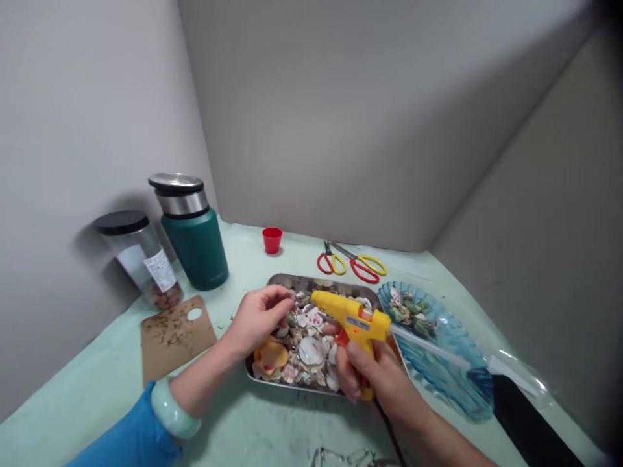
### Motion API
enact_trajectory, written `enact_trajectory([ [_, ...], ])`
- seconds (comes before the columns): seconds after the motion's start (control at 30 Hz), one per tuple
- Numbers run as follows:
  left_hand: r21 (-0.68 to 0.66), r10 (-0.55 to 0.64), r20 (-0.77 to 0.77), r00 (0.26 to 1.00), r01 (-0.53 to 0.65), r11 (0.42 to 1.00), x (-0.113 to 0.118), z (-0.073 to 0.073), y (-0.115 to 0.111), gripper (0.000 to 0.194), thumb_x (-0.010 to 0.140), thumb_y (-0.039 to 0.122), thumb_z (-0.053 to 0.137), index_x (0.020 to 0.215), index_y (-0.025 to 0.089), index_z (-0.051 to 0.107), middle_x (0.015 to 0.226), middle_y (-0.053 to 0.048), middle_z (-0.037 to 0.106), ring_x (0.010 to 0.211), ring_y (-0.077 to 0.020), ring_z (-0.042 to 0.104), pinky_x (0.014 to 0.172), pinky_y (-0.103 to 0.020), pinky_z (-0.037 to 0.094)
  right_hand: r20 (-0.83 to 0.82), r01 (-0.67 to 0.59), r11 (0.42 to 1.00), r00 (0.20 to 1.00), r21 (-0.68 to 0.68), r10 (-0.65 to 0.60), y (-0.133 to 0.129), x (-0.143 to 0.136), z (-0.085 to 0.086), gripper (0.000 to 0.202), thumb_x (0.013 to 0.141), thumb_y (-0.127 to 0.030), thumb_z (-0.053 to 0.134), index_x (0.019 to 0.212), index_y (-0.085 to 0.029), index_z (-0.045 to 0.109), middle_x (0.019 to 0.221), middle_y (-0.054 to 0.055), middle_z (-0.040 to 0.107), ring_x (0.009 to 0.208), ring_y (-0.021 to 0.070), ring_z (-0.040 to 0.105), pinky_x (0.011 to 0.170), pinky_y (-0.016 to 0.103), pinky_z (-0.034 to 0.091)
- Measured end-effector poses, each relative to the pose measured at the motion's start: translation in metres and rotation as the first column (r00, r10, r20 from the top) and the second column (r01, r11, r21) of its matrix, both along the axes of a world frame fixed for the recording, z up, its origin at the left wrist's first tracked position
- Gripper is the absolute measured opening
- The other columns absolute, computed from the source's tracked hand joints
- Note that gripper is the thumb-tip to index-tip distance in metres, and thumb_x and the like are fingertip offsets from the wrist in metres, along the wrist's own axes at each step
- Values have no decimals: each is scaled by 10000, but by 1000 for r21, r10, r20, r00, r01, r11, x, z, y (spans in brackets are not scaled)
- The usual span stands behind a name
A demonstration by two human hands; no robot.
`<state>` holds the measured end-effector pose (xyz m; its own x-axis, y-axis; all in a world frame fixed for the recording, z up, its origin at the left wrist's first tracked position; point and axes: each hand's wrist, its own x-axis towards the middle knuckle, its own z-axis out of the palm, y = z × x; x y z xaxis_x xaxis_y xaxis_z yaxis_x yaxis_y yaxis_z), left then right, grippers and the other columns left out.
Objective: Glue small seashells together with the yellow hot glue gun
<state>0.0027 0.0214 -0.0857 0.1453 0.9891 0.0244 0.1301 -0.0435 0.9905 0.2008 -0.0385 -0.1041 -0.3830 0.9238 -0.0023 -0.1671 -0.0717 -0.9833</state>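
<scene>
My right hand (363,366) is wrapped around the handle of a yellow hot glue gun (350,311), whose nozzle points left. A clear glue stick (428,347) runs out of its back end, and a small red light glows on its side. Close to the nozzle tip, my left hand (263,314) has its thumb and fingers pinched together; what they hold, if anything, is too small to make out. Both hands are over a metal tray (292,387) full of seashells (310,350). An orange shell (271,357) lies in the tray's near left corner.
A green bottle (195,246), a clear jar with black lid (141,259) and a brown board (178,337) stand or lie left. Behind are a red cup (272,240) and two scissors (332,261). A blue dish (438,363) holds shells at right; wire pieces (345,458) lie in front.
</scene>
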Motion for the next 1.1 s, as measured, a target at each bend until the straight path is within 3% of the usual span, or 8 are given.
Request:
enact_trajectory([
  [0.13, -10, 24, 8, 1000, -24, 1000, 1, 3, -1, 159, 730, 287, 586, 816, 160, 629, 659, 9, 614, 460, -83, 474, 481, -228, 380, 48, 9, 1000, 999, -16, -8, 1, 4, -1, 462, 875, -522, 446, 1122, -135, 487, 515, -58, 467, 377, 68, 377, 413, 215, 306],
  [0.4, 4, 19, -14, 1000, -19, 1000, 0, 0, 0, 145, 769, 288, 566, 725, 157, 609, 590, 24, 564, 481, -82, 465, 494, -215, 368, 38, -23, 1000, 999, -17, 23, 1, 6, -2, 470, 873, -537, 435, 1105, -131, 482, 511, -54, 476, 376, 72, 379, 410, 208, 302],
  [0.63, -10, 41, -8, 999, -41, 999, 1, -1, 0, 168, 743, 296, 590, 831, 162, 640, 663, 10, 592, 474, -86, 467, 477, -224, 379, 124, -51, 998, 991, -19, 53, -2, 6, 2, 529, 836, -582, 465, 1109, -132, 508, 529, -40, 499, 387, 76, 398, 419, 206, 309],
  [1.1, -25, 63, -32, 997, -64, 998, 0, -1, 0, 212, 720, 289, 618, 866, 153, 689, 683, -7, 615, 479, -87, 485, 481, -231, 408, 151, -64, 998, 986, -4, 64, -2, 6, 2, 519, 851, -571, 448, 1115, -126, 491, 540, -43, 491, 401, 70, 402, 422, 197, 328],
])
